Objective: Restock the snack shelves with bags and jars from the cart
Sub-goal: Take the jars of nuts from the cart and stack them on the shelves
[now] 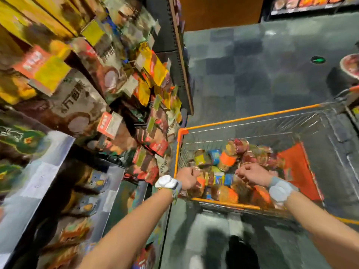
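Shelves (41, 177) are on your left, with bags (153, 70) hung in rows facing the aisle, so a restocker can see the gaps. No gap can be made out; the view is blurred.

Left grip (187, 176) reaches over the near left corner of the cart (242, 118), down among the jars (227, 158). The back of the hand faces up and hides the fingers, so I cannot tell whether it holds anything.

The stock is in the cart basket: jars lie tumbled on their sides, with a few small packs (219, 178) between them. The cart is parked just beside the shelves, probably to keep each carry short.

Right grip (252, 174) is above the middle of the pile with its fingers loosely curled. Nothing shows in it, so I read it as empty.

Judgement: you are at the picking stage, and most of the load is not yet shelved.
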`<action>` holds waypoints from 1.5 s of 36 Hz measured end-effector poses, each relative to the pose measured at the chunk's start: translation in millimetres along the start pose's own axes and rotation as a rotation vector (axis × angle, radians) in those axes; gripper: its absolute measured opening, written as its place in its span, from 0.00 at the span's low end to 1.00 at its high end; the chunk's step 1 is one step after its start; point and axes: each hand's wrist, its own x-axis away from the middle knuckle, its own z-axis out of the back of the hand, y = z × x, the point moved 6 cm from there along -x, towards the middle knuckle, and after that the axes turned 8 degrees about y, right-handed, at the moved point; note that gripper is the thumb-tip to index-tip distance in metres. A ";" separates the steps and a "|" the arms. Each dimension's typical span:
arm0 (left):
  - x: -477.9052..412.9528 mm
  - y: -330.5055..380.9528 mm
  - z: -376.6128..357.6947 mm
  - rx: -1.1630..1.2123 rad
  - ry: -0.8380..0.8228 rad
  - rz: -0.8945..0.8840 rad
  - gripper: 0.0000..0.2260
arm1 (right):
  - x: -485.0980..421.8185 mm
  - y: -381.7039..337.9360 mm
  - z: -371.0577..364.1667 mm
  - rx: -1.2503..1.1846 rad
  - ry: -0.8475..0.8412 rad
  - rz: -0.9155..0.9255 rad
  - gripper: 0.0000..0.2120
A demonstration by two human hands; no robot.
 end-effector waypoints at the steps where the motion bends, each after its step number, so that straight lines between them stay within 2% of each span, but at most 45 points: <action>1: -6.4 -4.3 -4.4 0.014 0.003 0.036 0.14 | -11.6 3.4 -2.4 0.020 -0.009 0.000 0.13; 5: -48.2 -23.1 -26.8 0.073 0.025 0.243 0.13 | -65.6 17.3 -18.8 0.085 -0.162 -0.037 0.15; 7: -64.2 -26.4 -39.5 0.072 0.025 0.324 0.13 | -88.4 33.8 -30.6 0.113 -0.221 -0.050 0.12; 11: -91.0 -42.3 -71.7 0.027 0.055 0.482 0.22 | -111.8 48.5 -54.2 0.189 -0.243 -0.056 0.12; 14: -114.1 -53.3 -92.1 0.169 -0.018 0.486 0.33 | -128.4 59.4 -81.7 0.233 -0.323 -0.086 0.08; 18: -143.3 -62.0 -109.8 0.048 -0.098 0.458 0.37 | -153.4 65.2 -104.9 0.280 -0.285 -0.081 0.10; 23: -167.5 -85.1 -148.2 0.054 -0.139 0.542 0.47 | -174.0 52.8 -132.1 0.377 -0.242 -0.017 0.02; 26: -176.9 -88.2 -161.4 0.114 -0.155 0.558 0.53 | -189.6 52.6 -150.0 0.478 -0.235 0.019 0.13; 28: -180.2 -91.4 -156.4 0.206 -0.070 0.635 0.48 | -194.9 51.0 -158.2 0.559 -0.249 0.099 0.19; 30: -189.1 -100.5 -152.1 0.393 0.009 0.721 0.40 | -198.3 47.9 -166.0 0.655 -0.307 0.196 0.25; 32: -204.0 -100.7 -142.0 0.582 0.022 0.651 0.39 | -203.5 46.8 -173.8 0.759 -0.357 0.289 0.31; 34: -217.4 -102.1 -120.8 0.660 0.044 0.597 0.35 | -211.5 51.1 -180.9 0.826 -0.398 0.329 0.39; 38: -242.2 -91.1 -79.2 0.622 0.108 0.542 0.34 | -226.3 57.5 -191.4 0.842 -0.459 0.312 0.46; 40: -246.8 -77.0 -61.4 0.447 0.158 0.521 0.36 | -228.9 52.6 -191.5 0.854 -0.467 0.324 0.44; 42: -251.3 -65.2 -52.5 0.249 0.212 0.438 0.41 | -231.4 44.0 -185.9 0.839 -0.434 0.342 0.41; 44: -255.9 -57.5 -51.2 0.155 0.219 0.334 0.45 | -235.4 35.2 -171.7 0.771 -0.359 0.300 0.40; 47: -263.9 -52.6 -55.0 0.079 0.158 0.223 0.48 | -248.4 29.2 -137.7 0.622 -0.213 0.152 0.44; 49: -269.0 -53.2 -55.8 0.058 0.126 0.202 0.47 | -255.0 24.4 -115.8 0.501 -0.155 0.064 0.42; 51: -275.0 -53.1 -60.0 0.065 0.079 0.184 0.47 | -258.7 23.3 -97.7 0.408 -0.148 -0.020 0.36; 54: -282.5 -56.7 -67.6 0.066 0.012 0.160 0.50 | -262.0 30.8 -82.2 0.331 -0.172 -0.118 0.36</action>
